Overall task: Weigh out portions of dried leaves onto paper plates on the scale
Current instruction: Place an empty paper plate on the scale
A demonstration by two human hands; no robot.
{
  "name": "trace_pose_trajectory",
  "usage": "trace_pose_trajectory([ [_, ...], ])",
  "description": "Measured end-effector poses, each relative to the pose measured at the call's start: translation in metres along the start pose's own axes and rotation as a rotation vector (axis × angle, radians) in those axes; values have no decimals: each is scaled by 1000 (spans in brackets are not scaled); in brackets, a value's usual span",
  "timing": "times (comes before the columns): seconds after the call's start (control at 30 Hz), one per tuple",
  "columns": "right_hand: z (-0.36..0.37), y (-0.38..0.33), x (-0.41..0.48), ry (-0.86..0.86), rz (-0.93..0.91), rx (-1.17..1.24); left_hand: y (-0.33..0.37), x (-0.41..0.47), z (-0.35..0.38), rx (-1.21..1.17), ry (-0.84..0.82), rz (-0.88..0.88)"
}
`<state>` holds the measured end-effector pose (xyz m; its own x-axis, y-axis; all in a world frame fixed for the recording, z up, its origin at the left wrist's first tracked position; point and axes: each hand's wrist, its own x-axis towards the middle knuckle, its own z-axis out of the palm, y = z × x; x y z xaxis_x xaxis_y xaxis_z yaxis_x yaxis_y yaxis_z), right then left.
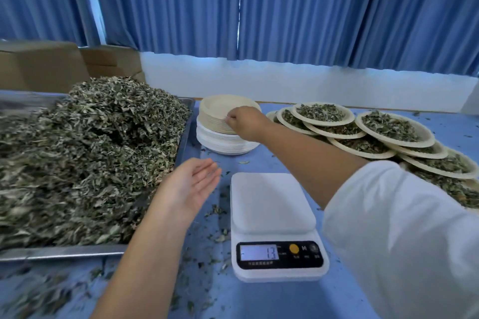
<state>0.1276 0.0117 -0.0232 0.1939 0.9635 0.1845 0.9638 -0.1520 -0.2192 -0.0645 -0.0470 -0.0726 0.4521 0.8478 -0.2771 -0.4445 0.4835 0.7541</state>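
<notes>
Reaches with the right hand across the blue counter to the stack of round paper plates, beige above and white below, just behind the white digital kitchen scale. Pinches the rim at the top of the stack with thumb and curled fingers: grip closed there, cannot tell on how many plates. Holds the left hand palm up with straight fingers, grip fully open and with nothing in it, between the scale and the shallow metal tray. In this tray, a big heap of dried grey-green leaves. On the scale's display, the number 13. At the right, many overlapping paper plates with leaf portions, partly behind the white sleeve.
</notes>
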Motion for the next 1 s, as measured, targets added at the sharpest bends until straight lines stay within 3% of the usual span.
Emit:
trace_pose_trajectory([
  [0.17,3,6,8,90,38,165,1,2,-2,-21,10,11],
  [0.37,-14,10,11,226,106,611,0,1,0,12,9,11],
  [0.57,-28,12,-51,312,-91,502,1,-3,-1,85,50,109],
  [0.77,-18,50,-157,67,-279,384,1,-2,1,194,99,160],
  [0.87,-16,69,-190,-82,-299,364,-4,-4,2,361,123,177],
  [1.0,-15,80,-205,-142,-295,389,-17,0,0,575,137,161],
])
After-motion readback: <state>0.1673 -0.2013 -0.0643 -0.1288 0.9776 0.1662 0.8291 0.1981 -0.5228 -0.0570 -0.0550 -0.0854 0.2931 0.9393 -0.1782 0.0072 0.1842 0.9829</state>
